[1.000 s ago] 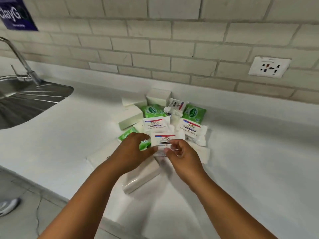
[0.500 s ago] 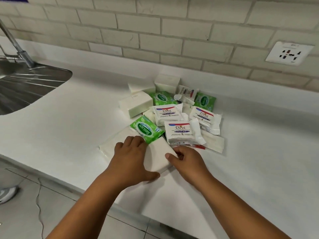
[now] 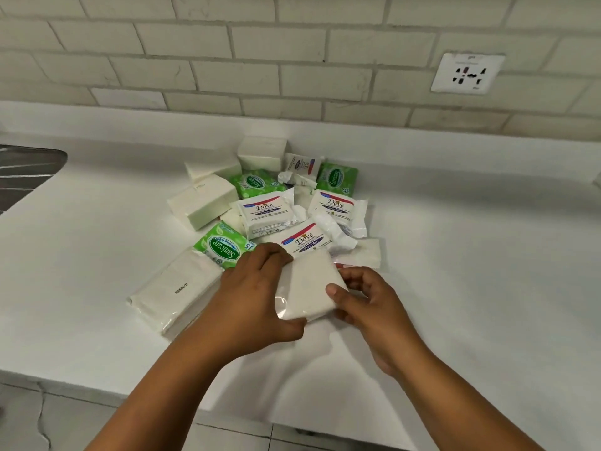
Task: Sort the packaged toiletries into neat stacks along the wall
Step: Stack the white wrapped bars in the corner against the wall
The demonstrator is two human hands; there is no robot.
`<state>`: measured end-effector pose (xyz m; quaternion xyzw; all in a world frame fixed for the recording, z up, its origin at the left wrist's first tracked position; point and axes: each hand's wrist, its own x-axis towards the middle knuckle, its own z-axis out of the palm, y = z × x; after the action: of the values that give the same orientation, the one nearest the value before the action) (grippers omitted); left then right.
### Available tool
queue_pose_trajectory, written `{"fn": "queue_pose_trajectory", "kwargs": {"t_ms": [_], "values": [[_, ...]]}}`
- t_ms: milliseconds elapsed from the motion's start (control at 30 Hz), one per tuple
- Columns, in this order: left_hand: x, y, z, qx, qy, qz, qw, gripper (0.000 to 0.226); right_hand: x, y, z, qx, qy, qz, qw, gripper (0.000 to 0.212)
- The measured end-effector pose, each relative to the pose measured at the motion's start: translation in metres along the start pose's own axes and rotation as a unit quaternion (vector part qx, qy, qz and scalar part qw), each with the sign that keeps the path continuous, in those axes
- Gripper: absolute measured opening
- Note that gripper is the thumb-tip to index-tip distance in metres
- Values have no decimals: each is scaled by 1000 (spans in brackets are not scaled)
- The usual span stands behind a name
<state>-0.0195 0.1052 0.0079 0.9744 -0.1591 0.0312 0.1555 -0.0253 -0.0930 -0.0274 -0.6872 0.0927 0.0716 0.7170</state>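
Note:
A loose pile of packaged toiletries lies on the white counter [image 3: 455,255] near the wall. It holds several white Dove packets [image 3: 266,213], green Sanicare packs [image 3: 224,249] and plain white blocks [image 3: 201,200]. Both hands hold one plain white pack [image 3: 309,288], tilted up just above the counter at the pile's near edge. My left hand [image 3: 253,294] grips its left side, thumb under the near edge. My right hand [image 3: 367,297] pinches its right edge with the thumb on top. A longer white pack [image 3: 175,288] lies flat to the left, partly under my left wrist.
A steel sink [image 3: 26,170] cuts into the counter at the far left. A wall socket [image 3: 466,73] sits on the brick-tiled wall at the upper right. The counter's front edge runs below my forearms, with tiled floor beyond it.
The hands let go of a Dove packet, moved to the plain white pack at the pile's near edge and lifted it, tilted, off the counter. The view has shifted right and closer.

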Motion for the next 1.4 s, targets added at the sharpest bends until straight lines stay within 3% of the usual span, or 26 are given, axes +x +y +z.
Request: {"fn": "queue_pose_trajectory", "kwargs": {"t_ms": [133,267,400,467,567,700,1067,1400], "values": [[24,29,13,-68,6,30,997,101,0,-6,-41,53,49,5,997,22],[51,71,32,-209,-1,24,978,110,0,-12,-92,107,108,-2,988,19],[81,128,60,-438,-13,-61,897,110,-1,-18,-154,145,166,-13,975,20],[100,170,73,-501,-26,-92,860,92,-2,-22,-196,151,200,-15,968,19],[124,219,90,-526,-21,-105,844,66,-1,-26,-246,154,231,-21,961,17],[155,293,118,-536,-28,-111,836,47,2,-28,-321,151,272,-22,950,17],[223,446,184,-565,-110,-112,810,18,3,-17,-488,176,358,-19,917,16],[281,547,251,-597,-145,-109,782,30,31,-13,-609,-60,466,-7,883,9]]}}
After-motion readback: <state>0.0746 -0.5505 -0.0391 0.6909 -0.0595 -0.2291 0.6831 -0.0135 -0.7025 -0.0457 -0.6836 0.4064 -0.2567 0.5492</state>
